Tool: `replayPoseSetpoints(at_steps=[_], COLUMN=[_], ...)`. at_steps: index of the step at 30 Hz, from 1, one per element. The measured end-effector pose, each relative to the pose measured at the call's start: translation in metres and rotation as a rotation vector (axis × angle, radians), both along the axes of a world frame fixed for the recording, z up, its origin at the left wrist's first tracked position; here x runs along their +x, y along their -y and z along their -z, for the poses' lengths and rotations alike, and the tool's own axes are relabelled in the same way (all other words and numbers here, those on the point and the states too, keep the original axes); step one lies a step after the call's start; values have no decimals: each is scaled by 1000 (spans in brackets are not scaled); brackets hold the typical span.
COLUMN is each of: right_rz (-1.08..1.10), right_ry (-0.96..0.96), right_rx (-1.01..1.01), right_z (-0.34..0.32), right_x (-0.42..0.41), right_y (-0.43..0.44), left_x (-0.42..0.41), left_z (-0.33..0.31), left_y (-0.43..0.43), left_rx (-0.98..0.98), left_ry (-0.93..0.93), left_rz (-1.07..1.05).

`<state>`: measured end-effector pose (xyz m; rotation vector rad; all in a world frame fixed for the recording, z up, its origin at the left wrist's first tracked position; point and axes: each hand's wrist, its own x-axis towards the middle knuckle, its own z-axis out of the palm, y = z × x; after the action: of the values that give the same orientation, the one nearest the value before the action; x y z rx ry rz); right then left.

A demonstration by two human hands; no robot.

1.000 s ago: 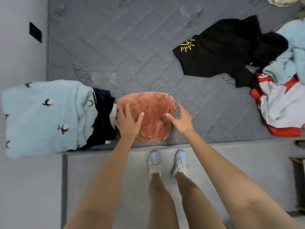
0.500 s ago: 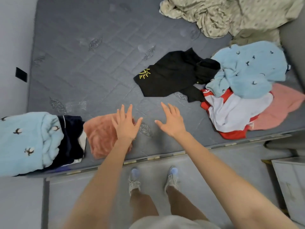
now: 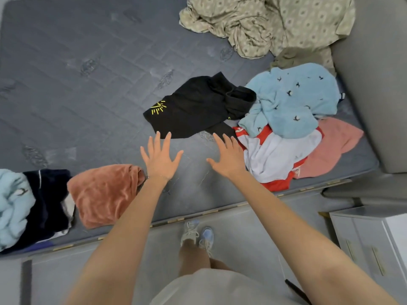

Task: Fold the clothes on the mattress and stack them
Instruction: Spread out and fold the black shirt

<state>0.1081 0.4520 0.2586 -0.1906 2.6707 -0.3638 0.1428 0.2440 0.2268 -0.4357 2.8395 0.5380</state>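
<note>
Grey quilted fabric covers the mattress (image 3: 77,95), which spreads beneath and well beyond both your hands. Far ahead of your right hand, at the far corner, a crumpled beige patterned sheet (image 3: 264,25) is heaped.

Just outside your right hand sits the unfolded pile. A light blue fleece top (image 3: 293,100) with small dark birds lies uppermost. It overlaps a red-and-white shirt (image 3: 273,159), whose edge is just beside your right fingers. A pink garment (image 3: 330,148) pokes out on the side of the pile away from that hand.

Straight ahead, just past the fingertips of both hands, a black garment (image 3: 193,108) with a yellow mark lies loose, touching the pile.

Outside your left hand, close by the wrist, the rust velvety garment (image 3: 103,194) lies folded near the mattress edge. Farther out that way are a folded navy piece (image 3: 50,201) and a folded light blue fleece (image 3: 13,205) lying against it.

Your left hand (image 3: 160,159) is flat, fingers spread wide, holding nothing. Your right hand (image 3: 229,159) is the same, splayed and empty. Both are over bare mattress, and you cannot tell whether they touch it.
</note>
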Motion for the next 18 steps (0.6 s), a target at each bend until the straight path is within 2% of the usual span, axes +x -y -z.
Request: replayPoseSetpoints(at_steps=[9, 18], right_rz=[76, 56], right_ry=[15, -22], right_rx=[31, 95], right_z=[15, 43], right_x=[-72, -170], right_y=[-42, -102], left_x=[-85, -175], left_z=[10, 30], left_y=[-29, -89], left_rx=[-39, -42], left_ry=[8, 14], left_rz=[134, 135])
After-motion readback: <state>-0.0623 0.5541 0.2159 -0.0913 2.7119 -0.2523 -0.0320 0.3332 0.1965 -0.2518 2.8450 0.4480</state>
